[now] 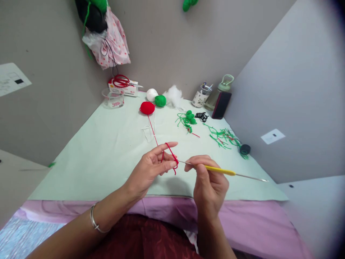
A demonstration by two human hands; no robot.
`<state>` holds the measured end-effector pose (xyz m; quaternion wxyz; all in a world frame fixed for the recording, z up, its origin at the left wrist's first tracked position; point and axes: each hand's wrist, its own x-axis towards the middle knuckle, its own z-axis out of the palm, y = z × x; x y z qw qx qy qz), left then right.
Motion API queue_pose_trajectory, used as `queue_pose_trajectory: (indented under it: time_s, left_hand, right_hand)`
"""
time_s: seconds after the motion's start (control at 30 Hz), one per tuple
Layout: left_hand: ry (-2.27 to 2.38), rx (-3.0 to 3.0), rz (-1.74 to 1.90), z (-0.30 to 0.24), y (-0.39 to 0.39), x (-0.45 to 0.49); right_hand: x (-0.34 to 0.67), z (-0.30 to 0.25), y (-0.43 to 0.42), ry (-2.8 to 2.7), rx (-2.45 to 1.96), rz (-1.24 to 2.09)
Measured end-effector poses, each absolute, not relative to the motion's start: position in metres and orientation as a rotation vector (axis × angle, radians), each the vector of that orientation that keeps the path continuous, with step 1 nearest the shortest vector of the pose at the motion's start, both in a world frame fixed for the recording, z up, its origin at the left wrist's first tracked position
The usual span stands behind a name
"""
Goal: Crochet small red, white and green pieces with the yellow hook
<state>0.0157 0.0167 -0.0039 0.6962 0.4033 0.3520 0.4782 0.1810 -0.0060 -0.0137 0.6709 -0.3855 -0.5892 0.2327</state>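
My left hand (151, 165) pinches a small piece of red crochet work (175, 164) between thumb and fingers. Over its raised index finger runs a strand of red yarn (151, 126), which leads back to the red yarn ball (147, 108). A double-ended crochet hook with a yellow grip (219, 170) is held in my right hand (210, 180). The hook's near tip meets the red work at my left fingertips; whether it passes through a loop is too small to tell. Its other end points right, over the table.
Behind my hands lie green crocheted pieces (190, 117), yarn scraps (222, 136), a black roll (245, 149), white stuffing (174, 96) and green yarn (160, 101). A clear tub (113, 98), red-handled scissors (121, 81), pen cup (201, 96), bottle (215, 97) and phone (221, 105) stand near the walls.
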Motion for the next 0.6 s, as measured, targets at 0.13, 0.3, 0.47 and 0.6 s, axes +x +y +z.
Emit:
queue_pose_trajectory:
  time_s: [0.13, 0.3, 0.47, 0.6]
  left_hand:
    - [0.795, 0.913, 1.041, -0.0027, 0.0165, 0.0151]
    - [0.793, 0.890, 1.017, 0.0010, 0.0165, 0.0161]
    - [0.804, 0.874, 0.998, 0.0017, 0.0168, 0.0158]
    - [0.802, 0.878, 1.004, 0.0016, 0.0166, 0.0149]
  right_hand:
    - [0.1813, -0.0159, -0.0054, -1.285, -0.838, 0.603]
    - [0.1815, -0.0170, -0.0048, -1.281, -0.820, 0.686]
    - [0.1833, -0.0182, -0.0059, -1.257, -0.849, 0.723]
    - [0.1840, -0.0178, -0.0065, -1.233, -0.834, 0.709]
